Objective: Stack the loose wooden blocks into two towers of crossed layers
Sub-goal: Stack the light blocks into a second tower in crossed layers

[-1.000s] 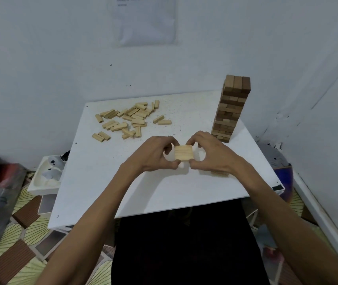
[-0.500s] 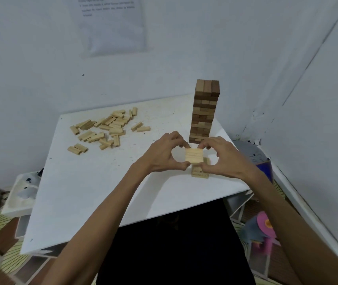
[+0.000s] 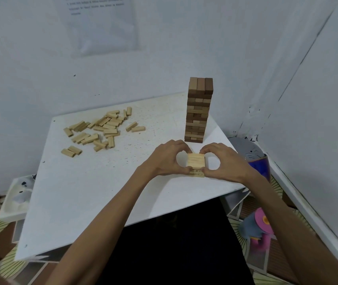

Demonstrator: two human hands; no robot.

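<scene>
L hand [image 3: 167, 160], R hand [image 3: 224, 162] pinch blocks [image 3: 196, 160]

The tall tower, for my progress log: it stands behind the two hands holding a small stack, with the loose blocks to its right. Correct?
No: the head view shows the loose blocks left of the tall tower. The rest holds: left hand and right hand hold the small stack.

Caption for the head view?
Left hand and right hand pinch a block layer over a low stack near the tall tower; loose blocks lie scattered on the table.
</scene>
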